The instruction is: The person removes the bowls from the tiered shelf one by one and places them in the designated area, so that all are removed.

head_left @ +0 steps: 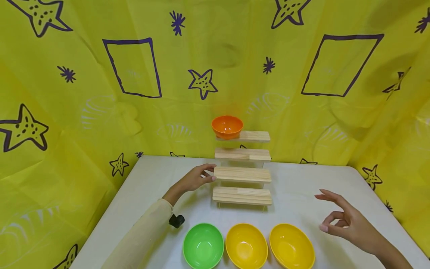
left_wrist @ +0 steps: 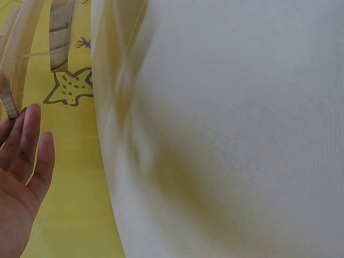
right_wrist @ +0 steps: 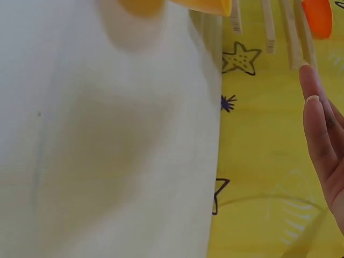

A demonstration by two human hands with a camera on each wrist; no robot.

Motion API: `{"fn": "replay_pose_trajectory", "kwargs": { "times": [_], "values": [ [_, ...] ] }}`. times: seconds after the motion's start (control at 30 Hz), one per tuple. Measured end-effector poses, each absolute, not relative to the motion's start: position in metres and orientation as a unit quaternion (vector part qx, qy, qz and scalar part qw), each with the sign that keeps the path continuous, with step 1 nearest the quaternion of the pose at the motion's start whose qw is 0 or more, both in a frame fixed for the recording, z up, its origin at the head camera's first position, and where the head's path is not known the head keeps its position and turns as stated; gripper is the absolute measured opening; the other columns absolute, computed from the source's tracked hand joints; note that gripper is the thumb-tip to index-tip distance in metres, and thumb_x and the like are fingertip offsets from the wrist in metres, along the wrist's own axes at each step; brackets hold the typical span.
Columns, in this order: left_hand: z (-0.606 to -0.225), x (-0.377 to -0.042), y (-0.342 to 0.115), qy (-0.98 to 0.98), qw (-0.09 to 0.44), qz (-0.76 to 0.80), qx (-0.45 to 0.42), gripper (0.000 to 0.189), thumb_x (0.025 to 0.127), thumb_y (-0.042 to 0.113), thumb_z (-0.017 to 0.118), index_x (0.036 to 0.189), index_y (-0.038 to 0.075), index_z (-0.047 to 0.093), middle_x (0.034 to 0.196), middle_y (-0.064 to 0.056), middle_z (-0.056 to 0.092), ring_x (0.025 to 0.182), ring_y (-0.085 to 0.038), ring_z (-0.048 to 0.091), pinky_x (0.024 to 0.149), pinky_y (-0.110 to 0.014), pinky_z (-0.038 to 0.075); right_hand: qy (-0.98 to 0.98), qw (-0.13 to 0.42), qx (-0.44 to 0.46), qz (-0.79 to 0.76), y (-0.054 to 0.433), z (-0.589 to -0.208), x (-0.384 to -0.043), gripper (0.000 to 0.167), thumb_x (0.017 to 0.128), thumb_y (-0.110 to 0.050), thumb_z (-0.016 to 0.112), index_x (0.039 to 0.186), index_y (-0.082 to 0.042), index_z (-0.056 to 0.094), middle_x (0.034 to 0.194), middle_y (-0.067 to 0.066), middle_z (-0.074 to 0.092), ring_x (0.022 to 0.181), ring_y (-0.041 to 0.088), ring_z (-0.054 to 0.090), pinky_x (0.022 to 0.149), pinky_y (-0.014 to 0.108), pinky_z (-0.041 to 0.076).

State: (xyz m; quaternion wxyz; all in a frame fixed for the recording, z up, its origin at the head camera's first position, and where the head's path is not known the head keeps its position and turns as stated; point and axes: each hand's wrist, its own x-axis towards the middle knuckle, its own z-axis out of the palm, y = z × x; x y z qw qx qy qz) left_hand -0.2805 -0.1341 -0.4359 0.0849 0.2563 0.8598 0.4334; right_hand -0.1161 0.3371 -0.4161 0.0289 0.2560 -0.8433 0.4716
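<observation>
A stepped wooden rack (head_left: 242, 174) with several pale planks stands toward the back of the white table. My left hand (head_left: 197, 178) grips the left end of one of its middle planks, thumb in front and fingers at the far side. In the left wrist view, the fingers (left_wrist: 31, 134) reach up to a plank end (left_wrist: 9, 105). On the left part of the top plank sits an orange bowl (head_left: 227, 127). My right hand (head_left: 349, 224) hovers over the right side of the table, fingers loosely bent and holding nothing.
Along the front stand a green bowl (head_left: 203, 247), a yellow bowl (head_left: 246, 247) and another yellow bowl (head_left: 291, 247), side by side. A small black object (head_left: 176, 220) shows at the left wrist. Yellow curtains (head_left: 181, 112) with starfish drawings enclose the white table (head_left: 295, 186).
</observation>
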Motion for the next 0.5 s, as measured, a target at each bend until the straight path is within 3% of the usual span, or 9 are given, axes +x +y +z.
{"fn": "replay_pose_trajectory", "kwargs": {
  "times": [0.5],
  "values": [
    [-0.436, -0.282, -0.134, 0.862, 0.089, 0.43, 0.252, 0.055, 0.1, 0.027, 0.065, 0.149, 0.009, 0.047, 0.136, -0.016, 0.06, 0.114, -0.029, 0.064, 0.088, -0.038, 0.055, -0.849, 0.047, 0.259, 0.458, 0.305, -0.386, -0.158, 0.087, 0.086, 0.007, 0.073, 0.157, -0.014, 0.028, 0.14, -0.024, 0.046, 0.073, 0.013, 0.069, 0.062, 0.028, 0.056]
  ]
}}
